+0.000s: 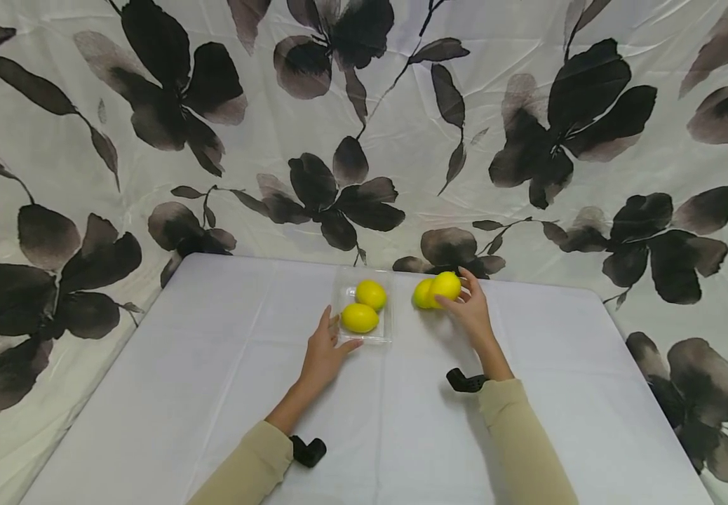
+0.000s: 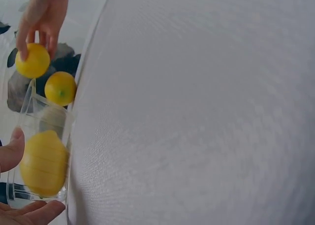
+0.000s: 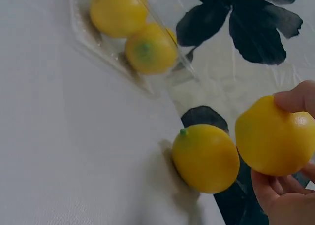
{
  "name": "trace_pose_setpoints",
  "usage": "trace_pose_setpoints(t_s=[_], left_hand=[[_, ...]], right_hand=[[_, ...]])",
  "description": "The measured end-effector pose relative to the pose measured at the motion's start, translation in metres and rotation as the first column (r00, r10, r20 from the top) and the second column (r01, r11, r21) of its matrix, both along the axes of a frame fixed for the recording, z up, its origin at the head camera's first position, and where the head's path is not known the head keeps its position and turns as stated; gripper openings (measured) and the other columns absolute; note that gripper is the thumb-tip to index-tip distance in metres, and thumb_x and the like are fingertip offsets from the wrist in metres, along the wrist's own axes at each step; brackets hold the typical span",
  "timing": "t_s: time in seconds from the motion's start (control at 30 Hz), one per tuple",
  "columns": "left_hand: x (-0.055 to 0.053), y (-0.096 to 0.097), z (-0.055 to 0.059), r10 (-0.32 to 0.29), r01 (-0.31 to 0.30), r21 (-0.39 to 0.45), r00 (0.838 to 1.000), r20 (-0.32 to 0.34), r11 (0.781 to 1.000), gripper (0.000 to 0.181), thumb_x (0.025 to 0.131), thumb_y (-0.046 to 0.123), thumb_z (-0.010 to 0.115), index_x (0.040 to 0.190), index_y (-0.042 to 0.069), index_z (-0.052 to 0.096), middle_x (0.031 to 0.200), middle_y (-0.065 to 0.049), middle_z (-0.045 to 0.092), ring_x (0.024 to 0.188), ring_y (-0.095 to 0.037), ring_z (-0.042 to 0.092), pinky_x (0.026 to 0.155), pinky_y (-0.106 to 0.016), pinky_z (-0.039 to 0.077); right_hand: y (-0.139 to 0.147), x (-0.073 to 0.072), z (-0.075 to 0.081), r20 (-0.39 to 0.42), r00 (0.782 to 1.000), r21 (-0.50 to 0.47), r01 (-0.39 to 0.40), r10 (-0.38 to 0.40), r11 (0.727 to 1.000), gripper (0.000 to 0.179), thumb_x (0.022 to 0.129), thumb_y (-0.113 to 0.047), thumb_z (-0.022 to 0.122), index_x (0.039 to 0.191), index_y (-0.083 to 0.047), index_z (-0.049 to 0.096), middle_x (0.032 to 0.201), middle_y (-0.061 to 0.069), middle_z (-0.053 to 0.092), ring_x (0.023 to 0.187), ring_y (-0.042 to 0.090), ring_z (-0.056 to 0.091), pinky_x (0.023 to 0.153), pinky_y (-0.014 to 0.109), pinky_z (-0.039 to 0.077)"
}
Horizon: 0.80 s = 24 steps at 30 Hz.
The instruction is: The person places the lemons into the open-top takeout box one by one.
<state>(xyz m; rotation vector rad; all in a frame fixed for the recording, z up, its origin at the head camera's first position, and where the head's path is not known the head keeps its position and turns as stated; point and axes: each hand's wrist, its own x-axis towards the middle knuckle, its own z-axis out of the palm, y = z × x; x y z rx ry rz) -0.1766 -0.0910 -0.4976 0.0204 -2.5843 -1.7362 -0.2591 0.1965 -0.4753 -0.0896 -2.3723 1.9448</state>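
lemon (image 1: 447, 286) pinched between thumb and fingertips of a person's right hand (image 1: 474, 315), to the right of a clear tray (image 1: 384, 331), with a second lemon (image 1: 423, 294) on the white table (image 1: 389, 421) between it and the tray. inside the tray sit a third lemon (image 1: 360, 318) and, behind it, a fourth lemon (image 1: 372, 294). the left hand (image 1: 325, 354), thumb and fingers spread, touches the tray about its near left corner. an even fingertip hold seems wise, as rounded fruit could slip; any sideways move should clear the neighboring lemon, and light pressure should spare the tray's thin-looking walls.
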Motion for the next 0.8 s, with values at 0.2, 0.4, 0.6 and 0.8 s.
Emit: trace_pose_setpoints(t_s=[0.2,0.4,0.6,0.8], left_hand=[[0.0,0.0,-0.003,0.002,-0.002,-0.003,1.0,0.01,1.0,0.095,0.087,0.02,0.077,0.156,-0.001,0.015,0.153,-0.027,0.036,0.136,-0.041,0.045,0.107,-0.048,0.044],[0.001,0.0,-0.003,0.006,-0.006,-0.014,1.0,0.012,1.0,0.094,0.087,0.02,0.076,0.155,-0.003,0.015,0.153,-0.028,0.037,0.135,-0.042,0.046,0.106,-0.048,0.045],[0.0,0.001,-0.002,0.012,-0.012,-0.01,1.0,0.009,1.0,0.095,0.087,0.02,0.077,0.156,-0.002,0.015,0.153,-0.027,0.037,0.136,-0.041,0.046,0.107,-0.047,0.045],[-0.001,0.0,-0.003,0.006,-0.006,-0.007,1.0,0.002,1.0,0.096,0.086,0.021,0.077,0.156,-0.002,0.015,0.153,-0.026,0.038,0.135,-0.042,0.046,0.107,-0.048,0.045]], right_hand=[[-0.018,0.003,-0.002,-0.036,0.999,-0.006,-0.035,0.034,0.999,0.07,0.086,-0.006,0.074,0.148,-0.006,0.041,0.15,0.015,0.041,0.129,0.034,0.047,0.114,0.046,0.04],[-0.04,0.01,-0.001,-0.054,0.997,-0.047,-0.066,0.064,0.997,0.07,0.085,-0.004,0.074,0.146,-0.005,0.039,0.15,0.017,0.036,0.132,0.04,0.047,0.114,0.05,0.039],[-0.063,0.012,0.0,-0.065,0.994,-0.113,-0.099,0.092,0.989,0.065,0.088,-0.005,0.073,0.143,-0.004,0.038,0.148,0.016,0.04,0.131,0.036,0.047,0.115,0.047,0.039],[-0.079,0.014,0.001,-0.102,0.986,-0.098,-0.144,0.134,0.985,0.061,0.089,-0.006,0.072,0.141,-0.005,0.04,0.145,0.015,0.04,0.131,0.033,0.045,0.115,0.047,0.038]])
